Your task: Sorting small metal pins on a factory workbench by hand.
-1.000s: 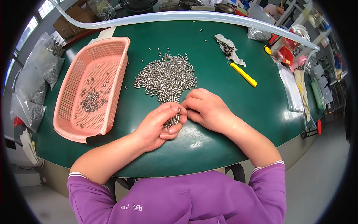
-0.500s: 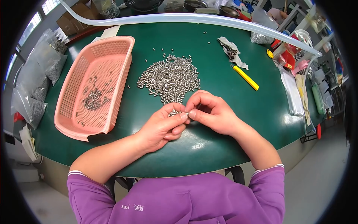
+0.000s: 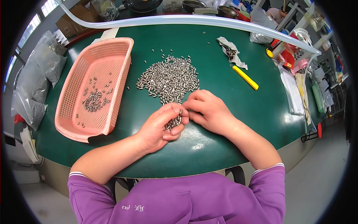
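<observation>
My left hand (image 3: 154, 128) is curled around a handful of small, shiny metal cylinders (image 3: 174, 123), with its thumb and forefinger pinched near the top of them. Close against its fingertips is my right hand (image 3: 210, 112), fingers bent inward; the tips are partly hidden, so whatever they grip does not show. A large heap of the same metal cylinders (image 3: 169, 76) lies on the green table just beyond both hands. To the left stands a pink perforated plastic basket (image 3: 120, 89), with a smaller cluster of metal cylinders (image 3: 95, 100) on its bottom.
A yellow utility knife (image 3: 245, 77) and a crumpled whitish wrapping (image 3: 233, 52) with dark bits lie at the right. Bags of metal parts (image 3: 54, 65) line the left edge. A pale translucent tube (image 3: 186, 20) arches across the far side of the green table (image 3: 160, 164).
The fingertips have shifted: the left thumb has lifted, showing more metal cylinders in that palm. My right thumb and forefinger, earlier pinching a piece against the left hand, have turned inward.
</observation>
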A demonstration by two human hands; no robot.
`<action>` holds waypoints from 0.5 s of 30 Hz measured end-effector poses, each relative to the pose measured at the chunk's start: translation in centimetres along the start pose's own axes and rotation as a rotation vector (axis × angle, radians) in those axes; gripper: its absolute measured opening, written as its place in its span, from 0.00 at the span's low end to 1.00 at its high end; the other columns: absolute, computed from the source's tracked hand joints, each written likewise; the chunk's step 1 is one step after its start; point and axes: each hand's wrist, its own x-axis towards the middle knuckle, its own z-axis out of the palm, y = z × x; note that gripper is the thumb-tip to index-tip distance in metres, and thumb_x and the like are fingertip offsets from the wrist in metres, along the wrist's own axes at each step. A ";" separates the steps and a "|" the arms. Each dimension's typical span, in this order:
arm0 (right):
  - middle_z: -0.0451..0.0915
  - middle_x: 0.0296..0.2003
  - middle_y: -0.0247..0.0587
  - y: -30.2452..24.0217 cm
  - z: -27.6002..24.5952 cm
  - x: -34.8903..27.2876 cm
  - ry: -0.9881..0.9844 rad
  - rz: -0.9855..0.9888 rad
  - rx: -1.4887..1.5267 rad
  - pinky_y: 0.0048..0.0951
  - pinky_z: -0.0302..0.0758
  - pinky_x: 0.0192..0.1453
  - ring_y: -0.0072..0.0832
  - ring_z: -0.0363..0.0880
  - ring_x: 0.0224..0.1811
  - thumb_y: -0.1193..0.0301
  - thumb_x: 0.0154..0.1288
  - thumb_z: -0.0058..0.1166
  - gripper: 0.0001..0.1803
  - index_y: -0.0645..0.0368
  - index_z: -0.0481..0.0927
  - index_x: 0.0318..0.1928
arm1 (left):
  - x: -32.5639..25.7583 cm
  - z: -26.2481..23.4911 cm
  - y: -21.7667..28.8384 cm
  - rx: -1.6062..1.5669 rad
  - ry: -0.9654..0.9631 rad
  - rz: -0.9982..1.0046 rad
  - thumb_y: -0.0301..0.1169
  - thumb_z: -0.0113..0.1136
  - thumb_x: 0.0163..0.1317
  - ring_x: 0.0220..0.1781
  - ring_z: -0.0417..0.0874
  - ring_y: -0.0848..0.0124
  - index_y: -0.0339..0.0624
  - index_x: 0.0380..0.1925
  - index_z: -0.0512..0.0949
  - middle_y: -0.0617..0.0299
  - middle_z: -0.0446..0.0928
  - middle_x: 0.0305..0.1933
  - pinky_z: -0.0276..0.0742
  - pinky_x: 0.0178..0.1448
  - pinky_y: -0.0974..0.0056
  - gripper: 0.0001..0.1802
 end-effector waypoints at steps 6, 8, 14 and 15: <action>0.74 0.35 0.34 0.2 0.1 0.0 -0.011 -0.043 -0.101 0.35 0.73 0.44 0.35 0.74 0.41 0.71 0.54 0.59 0.08 0.51 0.79 0.37 | -0.1 0.0 0.1 0.007 0.010 -0.001 0.35 0.43 0.70 0.24 0.63 0.76 0.41 0.40 0.70 0.58 0.70 0.37 0.53 0.21 0.76 0.10; 0.73 0.34 0.34 0.1 0.0 0.1 -0.016 0.061 -0.049 0.35 0.72 0.44 0.35 0.73 0.41 0.71 0.54 0.59 0.08 0.51 0.78 0.36 | -0.1 0.1 0.0 -0.008 0.001 0.009 0.35 0.42 0.70 0.24 0.63 0.77 0.41 0.40 0.70 0.58 0.70 0.37 0.53 0.21 0.76 0.10; 0.75 0.33 0.34 0.4 0.1 0.1 0.010 -0.065 -0.107 0.35 0.73 0.43 0.35 0.74 0.39 0.74 0.53 0.60 0.09 0.54 0.78 0.36 | -0.2 0.2 0.2 -0.073 0.003 0.015 0.35 0.41 0.70 0.23 0.62 0.78 0.41 0.39 0.70 0.58 0.69 0.37 0.52 0.20 0.77 0.11; 0.75 0.33 0.34 0.4 0.0 0.0 0.010 -0.064 -0.107 0.35 0.73 0.43 0.35 0.74 0.39 0.74 0.53 0.60 0.09 0.54 0.78 0.36 | -0.2 0.2 0.2 -0.091 0.027 0.017 0.35 0.41 0.71 0.23 0.62 0.78 0.41 0.39 0.69 0.59 0.69 0.37 0.51 0.20 0.77 0.10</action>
